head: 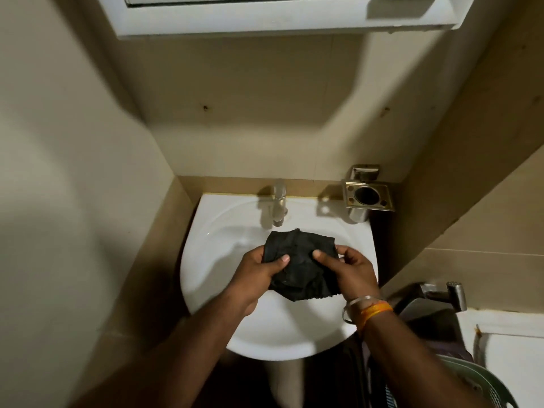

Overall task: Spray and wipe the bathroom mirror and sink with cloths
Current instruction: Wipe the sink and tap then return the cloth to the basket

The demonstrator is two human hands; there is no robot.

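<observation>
Beige tiled walls point(88, 172) close in on 3 sides of a narrow alcove, and we look down from above at a white sink point(206, 245) that fills most of its width at the centre of the frame. Its left rim runs just beside the left wall, while its right rim stops near a darker gap before the right wall. A chrome tap point(279, 206) stands at the back edge of the basin, upper centre, and a metal holder point(368, 197) is fixed to the wall just right of it, overhanging the sink's back right corner.

We hold a black cloth point(297, 260) over the middle of the basin with both hands. Our left hand point(259, 275) grips the cloth's left edge, thumb pressed on top and fingers curled beneath. Our right hand point(350, 272) pinches the right edge between thumb and curled fingers. The cloth hangs crumpled between them, below the tap spout and apart from it.

On our right wrist sit a silver bangle point(357, 301) and an orange band point(375, 312). At the top of the frame, the white underside of a mirror cabinet point(265, 22) juts out over the sink. At the right edge, lower down, we see a chrome hand sprayer point(454, 293), and a basket point(482, 381) crowds the lower right corner beside our forearm.
</observation>
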